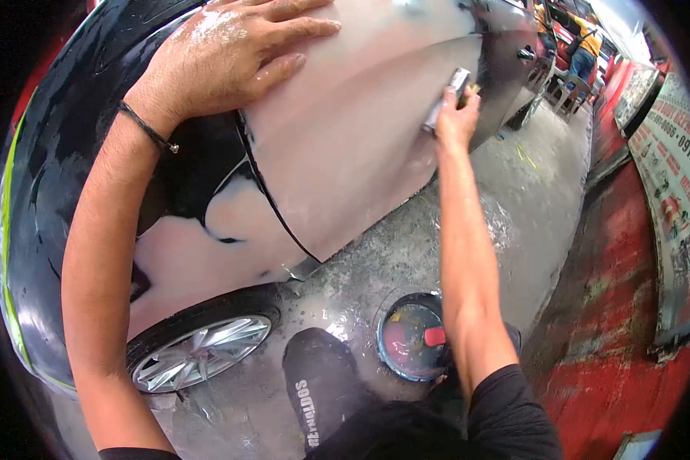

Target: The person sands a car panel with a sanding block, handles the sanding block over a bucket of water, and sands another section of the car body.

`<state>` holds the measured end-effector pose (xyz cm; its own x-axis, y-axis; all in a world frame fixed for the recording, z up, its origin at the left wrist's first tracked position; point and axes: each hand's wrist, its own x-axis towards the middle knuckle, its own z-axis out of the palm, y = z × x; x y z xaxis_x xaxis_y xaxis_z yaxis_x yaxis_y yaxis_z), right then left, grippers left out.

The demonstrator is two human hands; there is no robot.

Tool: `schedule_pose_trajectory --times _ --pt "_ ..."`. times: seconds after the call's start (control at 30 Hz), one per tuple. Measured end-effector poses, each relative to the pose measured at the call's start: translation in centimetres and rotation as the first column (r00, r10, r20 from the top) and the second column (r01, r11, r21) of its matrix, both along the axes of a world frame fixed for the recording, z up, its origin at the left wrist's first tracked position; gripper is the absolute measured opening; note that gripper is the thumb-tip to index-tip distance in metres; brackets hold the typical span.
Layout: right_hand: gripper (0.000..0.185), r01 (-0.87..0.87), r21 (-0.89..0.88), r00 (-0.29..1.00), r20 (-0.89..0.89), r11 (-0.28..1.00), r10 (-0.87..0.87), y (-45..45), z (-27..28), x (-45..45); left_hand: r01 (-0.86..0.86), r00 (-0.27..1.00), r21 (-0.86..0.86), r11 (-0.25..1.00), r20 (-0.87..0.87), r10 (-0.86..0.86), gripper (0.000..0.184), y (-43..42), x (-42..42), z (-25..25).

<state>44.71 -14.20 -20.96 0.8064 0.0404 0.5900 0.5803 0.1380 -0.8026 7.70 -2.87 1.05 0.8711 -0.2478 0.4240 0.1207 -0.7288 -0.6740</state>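
My left hand (230, 50) lies with fingers spread on the upper part of a car door (360, 130), its skin wet. The door has smooth pinkish-grey patches of filler or primer, with darker paint toward its far end. My right hand (458, 123) grips a narrow grey sanding block (459, 77) against the door's far part. Some yellowish material shows by those fingers, too small to name. The front fender (199, 264) beside the door is black with similar pinkish patches.
A bucket of water (383, 349) with a red item (435, 336) in it stands below my right forearm. The car's front wheel (207, 356) is at lower left. A red wall (613, 307) with a printed banner (678, 169) runs along the right. A person (588, 42) is far back.
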Motion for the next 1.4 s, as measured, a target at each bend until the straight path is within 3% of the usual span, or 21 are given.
schedule_pose_trajectory --times 0.07,0.1,0.23,0.33,0.4,0.47,0.57,0.63,0.67,0.73,0.83,0.9,0.97,1.07,1.13,1.2,1.3,1.4 --pt "0.044 0.029 -0.085 0.997 -0.069 0.996 -0.035 -0.1 1.2 -8.8 -0.013 1.0 0.008 1.0 0.01 0.013 0.052 -1.1 -0.3 0.0" --pt "0.048 0.11 -0.162 0.99 0.11 0.981 -0.093 0.2 -0.6 -13.4 -0.024 0.999 -0.004 1.0 -0.035 0.024 0.054 -0.3 -0.3 0.5" --pt "0.054 0.112 -0.071 0.867 0.495 0.991 -0.062 0.7 -8.2 -25.7 -0.039 0.998 0.026 0.999 -0.04 0.04 0.055 -0.8 -0.4 0.3" --pt "0.05 0.077 -0.127 0.937 0.35 0.989 -0.028 0.1 -8.4 -18.2 -0.097 0.993 0.006 0.995 -0.069 0.098 0.054 -1.2 -0.2 0.9" --pt "0.043 0.248 -0.091 0.934 0.287 0.964 -0.213 1.2 -9.2 -6.4 -0.083 0.993 -0.055 0.995 -0.084 0.079 0.054 -1.8 0.1 1.3" --pt "0.035 0.213 -0.033 0.977 0.03 0.976 -0.212 1.0 -8.4 1.6 -0.073 0.996 -0.047 0.996 -0.06 0.07 0.054 -1.6 0.2 1.3" --pt "0.04 0.016 0.173 0.961 -0.274 0.985 0.033 1.3 -7.7 1.1 -0.072 0.997 0.0 0.997 -0.032 0.072 0.053 -1.3 0.4 0.6" --pt "0.048 0.119 0.001 0.989 -0.086 0.993 -0.118 1.6 -7.7 -9.4 -0.096 0.995 -0.003 0.995 0.036 0.096 0.054 -1.3 0.6 -0.1" --pt "0.047 0.053 0.008 0.998 -0.019 0.999 -0.052 1.6 -8.1 -15.5 -0.123 0.992 -0.016 0.992 0.027 0.124 0.054 -1.9 0.7 -0.3" --pt "0.048 0.106 -0.017 0.963 0.252 0.994 -0.098 2.1 -10.5 -24.3 -0.162 0.987 -0.004 0.987 0.002 0.162 0.056 -3.3 0.8 -0.1" --pt "0.051 0.092 -0.071 0.954 0.291 0.993 -0.068 1.2 -12.1 -22.0 -0.13 0.99 0.116 0.985 -0.038 0.135 0.059 -1.2 0.6 0.6" --pt "0.049 0.084 0.029 0.988 0.128 0.996 -0.087 1.5 -11.6 -12.7 -0.104 0.992 0.196 0.975 -0.044 0.115 0.06 -0.1 0.8 0.9" --pt "0.045 0.112 0.007 0.994 -0.019 0.994 -0.112 0.9 -11.7 -1.2 -0.119 0.99 0.223 0.968 -0.052 0.133 0.063 0.3 0.9 1.5" --pt "0.044 -0.026 0.291 0.933 -0.335 0.956 0.127 0.0 -11.4 6.9 -0.11 0.992 0.197 0.974 -0.039 0.12 0.068 1.4 1.1 1.2" --pt "0.046 -0.006 0.265 0.967 -0.244 0.964 0.073 1.0 -12.7 5.7 -0.13 0.991 0.157 0.979 0.028 0.128 0.068 2.3 0.8 0.4" --pt "0.049 -0.041 0.148 0.998 -0.047 0.988 0.048 0.0 -11.4 -4.4 -0.154 0.988 0.158 0.975 0.043 0.149 0.07 1.9 1.0 0.7" --pt "0.046 -0.107 0.046 0.966 0.242 0.993 0.092 0.3 -13.8 -18.7 -0.184 0.982 0.137 0.973 0.07 0.176 0.067 0.3 1.5 0.1" --pt "0.039 -0.221 0.013 0.849 0.494 0.975 0.186 0.3 -15.8 -16.5 -0.178 0.981 0.063 0.982 0.089 0.172 0.068 0.0 1.9 -0.5"
